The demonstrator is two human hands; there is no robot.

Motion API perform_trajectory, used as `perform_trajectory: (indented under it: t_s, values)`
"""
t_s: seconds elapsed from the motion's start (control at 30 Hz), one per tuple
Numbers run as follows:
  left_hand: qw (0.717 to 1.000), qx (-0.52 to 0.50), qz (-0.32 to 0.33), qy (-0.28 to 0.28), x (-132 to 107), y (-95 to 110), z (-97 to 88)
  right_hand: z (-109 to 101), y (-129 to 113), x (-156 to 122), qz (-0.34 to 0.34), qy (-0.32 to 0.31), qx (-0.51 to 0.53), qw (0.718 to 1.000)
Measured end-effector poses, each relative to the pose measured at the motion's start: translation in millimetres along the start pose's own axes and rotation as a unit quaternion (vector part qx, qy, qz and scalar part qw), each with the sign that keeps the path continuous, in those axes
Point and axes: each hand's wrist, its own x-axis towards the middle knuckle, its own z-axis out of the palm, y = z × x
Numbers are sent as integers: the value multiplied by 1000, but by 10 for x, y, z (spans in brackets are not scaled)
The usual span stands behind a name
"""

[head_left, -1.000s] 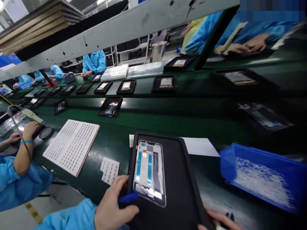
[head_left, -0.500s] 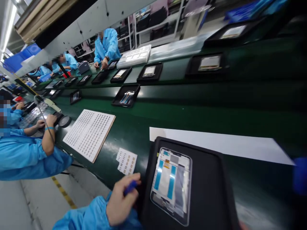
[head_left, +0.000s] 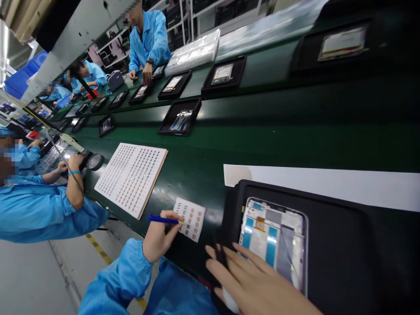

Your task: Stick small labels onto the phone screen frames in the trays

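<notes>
My left hand is closed around a slim blue pen-like tool. Its pale tip touches or hovers just over a small white sticker sheet with rows of tan pads; which of the two I cannot tell. My right hand reaches in from the lower right, fingers stretched out and a little apart, over the left rim of a black tray. Inside that tray lies an open device frame with blue strips and a small orange flex piece. The hand covers its lower part.
A large white board with rows of small pads lies left of the sheet. A white paper strip runs behind my tray. Another black tray sits farther back. Co-workers in blue work at left and across the green bench.
My left hand has brought the blue tool to the sticker sheet. My right hand has come into view over the tray's left side. Across the bench, a co-worker's hand has moved over a tray.
</notes>
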Motion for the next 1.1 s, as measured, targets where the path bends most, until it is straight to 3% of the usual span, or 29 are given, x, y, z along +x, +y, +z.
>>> perform_trajectory:
  t_s: [0.13,0.23,0.33,0.47,0.57,0.67,0.73,0.9,1.1]
  values:
    - [998,56,35,1,-55,-84,87,206,-123,423,10,-94,-79,992]
    - [996,71,45,-14,-34,-113,125,305,-126,499,45,-158,-56,985]
    - [1000,7,-2,-14,5,-90,121,332,-121,483,66,-188,-49,979]
    - [968,-216,-120,42,82,-3,76,276,-101,483,66,-152,-47,985]
    - [950,-269,-144,63,149,75,59,119,-6,519,63,-75,-12,995]
    - [956,-257,-127,65,201,152,65,-95,129,547,74,14,-8,997]
    - [966,-228,-105,64,215,192,66,-209,200,544,89,41,-11,995]
    - [999,-29,-18,20,179,189,46,-283,283,496,102,19,-24,994]
    - [997,-53,-22,53,149,105,54,-250,326,520,102,-7,-5,995]
